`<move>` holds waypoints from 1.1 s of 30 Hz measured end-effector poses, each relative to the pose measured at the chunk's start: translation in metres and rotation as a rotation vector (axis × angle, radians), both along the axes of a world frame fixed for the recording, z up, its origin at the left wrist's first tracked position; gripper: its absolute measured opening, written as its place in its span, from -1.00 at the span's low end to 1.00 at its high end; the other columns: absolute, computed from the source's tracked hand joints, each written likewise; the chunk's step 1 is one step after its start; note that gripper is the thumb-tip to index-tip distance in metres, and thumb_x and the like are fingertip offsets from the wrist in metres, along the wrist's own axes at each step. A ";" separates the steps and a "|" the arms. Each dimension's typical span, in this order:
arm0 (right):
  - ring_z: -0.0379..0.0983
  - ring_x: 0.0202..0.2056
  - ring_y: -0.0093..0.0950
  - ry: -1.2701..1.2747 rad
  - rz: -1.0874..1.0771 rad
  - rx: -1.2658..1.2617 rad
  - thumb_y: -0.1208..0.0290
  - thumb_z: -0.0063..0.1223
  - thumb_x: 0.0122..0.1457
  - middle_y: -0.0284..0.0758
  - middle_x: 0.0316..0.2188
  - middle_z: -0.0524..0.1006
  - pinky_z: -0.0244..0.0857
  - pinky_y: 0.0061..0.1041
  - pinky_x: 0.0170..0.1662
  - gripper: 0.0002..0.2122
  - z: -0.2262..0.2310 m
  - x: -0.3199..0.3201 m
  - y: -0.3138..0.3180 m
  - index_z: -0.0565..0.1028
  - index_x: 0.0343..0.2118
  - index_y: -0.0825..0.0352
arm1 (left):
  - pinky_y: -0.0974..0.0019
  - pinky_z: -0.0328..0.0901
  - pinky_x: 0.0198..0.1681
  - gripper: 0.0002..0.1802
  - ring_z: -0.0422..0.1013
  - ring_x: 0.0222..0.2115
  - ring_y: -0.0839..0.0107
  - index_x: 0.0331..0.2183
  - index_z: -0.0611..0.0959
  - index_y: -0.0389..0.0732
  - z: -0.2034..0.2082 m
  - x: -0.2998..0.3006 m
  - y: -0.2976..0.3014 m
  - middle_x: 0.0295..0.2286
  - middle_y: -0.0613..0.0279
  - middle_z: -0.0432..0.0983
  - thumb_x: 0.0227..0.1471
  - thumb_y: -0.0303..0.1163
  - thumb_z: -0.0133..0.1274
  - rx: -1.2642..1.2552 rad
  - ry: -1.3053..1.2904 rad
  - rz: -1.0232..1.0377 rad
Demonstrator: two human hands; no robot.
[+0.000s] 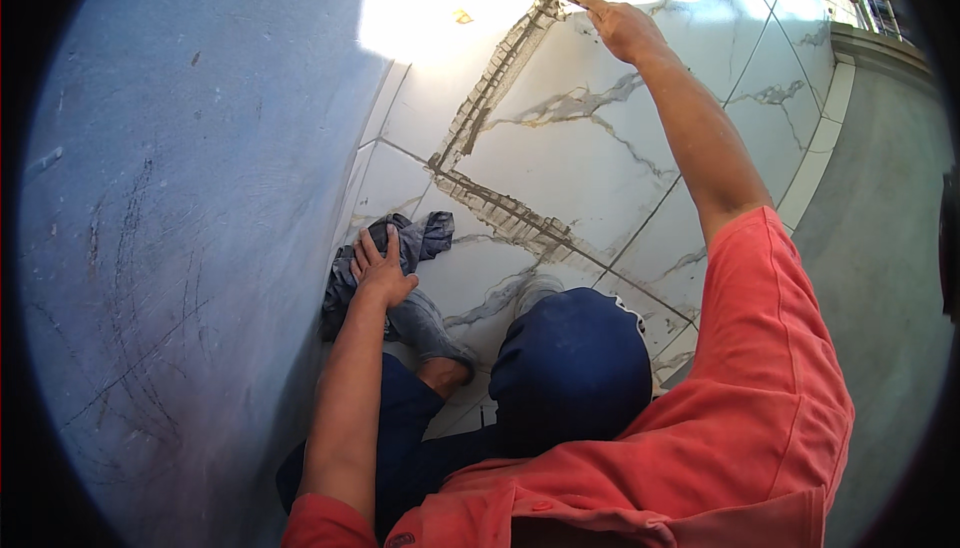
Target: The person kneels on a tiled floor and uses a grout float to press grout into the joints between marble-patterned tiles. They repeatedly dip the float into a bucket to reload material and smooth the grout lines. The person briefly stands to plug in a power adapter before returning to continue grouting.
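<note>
My right hand (625, 30) reaches far forward over the tiled floor. Its fingers are closed around something small at the far end of a joint; glare and the hand hide what it is. Along two tile joints runs grey-brown grout (500, 73), spread with ridged smears on both sides and meeting in a corner. Nearer me, its other stretch (510, 216) runs to the right. My left hand (380, 270) lies with fingers apart on a crumpled dark grey cloth (435, 235), beside my foot.
A scuffed blue-grey wall (190, 178) rises close on my left. White marble-patterned tiles (575, 143) cover the floor, with bright sunlight at the far side. A tile chip or leaf-like yellowish scrap (462, 17) lies there. To the right stands a grey-green surface (885, 218) edged by a pale tile strip.
</note>
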State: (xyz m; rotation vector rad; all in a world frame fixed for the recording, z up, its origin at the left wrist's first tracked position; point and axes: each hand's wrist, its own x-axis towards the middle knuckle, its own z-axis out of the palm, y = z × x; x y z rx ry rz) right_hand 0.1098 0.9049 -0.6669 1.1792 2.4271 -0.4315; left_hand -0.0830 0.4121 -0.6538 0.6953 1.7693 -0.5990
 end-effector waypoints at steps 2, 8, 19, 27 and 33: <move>0.53 0.01 -0.18 -0.001 -0.015 0.038 0.19 -0.30 0.45 -0.19 -0.05 0.62 0.39 -0.17 0.10 -0.57 -0.002 -0.004 0.010 0.23 0.35 -0.28 | -0.20 -0.41 0.41 0.29 -0.56 0.41 -0.27 0.43 -0.32 0.14 -0.004 0.005 0.005 0.37 -0.31 -0.70 0.02 -0.05 0.26 0.000 -0.008 -0.014; 0.50 0.05 -0.18 0.023 -0.050 -0.005 0.20 -0.27 0.45 -0.20 0.01 0.59 0.37 -0.14 0.12 -0.58 -0.023 0.022 0.001 0.25 0.33 -0.26 | -0.20 -0.39 0.42 0.29 -0.55 0.41 -0.28 0.43 -0.32 0.12 -0.001 0.002 0.001 0.37 -0.32 -0.69 0.02 -0.04 0.26 0.005 -0.006 -0.016; 0.52 0.00 -0.12 0.129 -0.097 0.026 0.15 -0.25 0.44 -0.12 -0.09 0.62 0.38 -0.07 0.08 -0.60 -0.028 0.022 -0.003 0.30 0.31 -0.22 | -0.19 -0.42 0.42 0.30 -0.60 0.41 -0.25 0.43 -0.34 0.13 -0.001 0.002 0.000 0.36 -0.30 -0.74 0.00 -0.06 0.26 0.017 -0.005 -0.010; 0.56 -0.09 -0.13 0.091 -0.034 -0.011 0.18 -0.29 0.44 -0.11 -0.15 0.63 0.42 -0.09 0.01 -0.59 -0.011 -0.011 -0.036 0.30 0.32 -0.22 | -0.18 -0.40 0.42 0.30 -0.59 0.41 -0.27 0.43 -0.35 0.12 -0.002 0.003 0.004 0.36 -0.34 -0.71 0.02 -0.04 0.25 -0.007 -0.011 -0.027; 0.57 -0.02 -0.22 -0.018 0.064 0.001 0.22 -0.26 0.44 -0.13 -0.05 0.62 0.40 -0.19 0.10 -0.55 -0.010 0.019 -0.047 0.23 0.36 -0.28 | -0.25 -0.43 0.41 0.28 -0.56 0.41 -0.28 0.43 -0.33 0.13 0.004 -0.002 0.005 0.37 -0.34 -0.68 0.03 -0.04 0.25 -0.032 -0.022 -0.010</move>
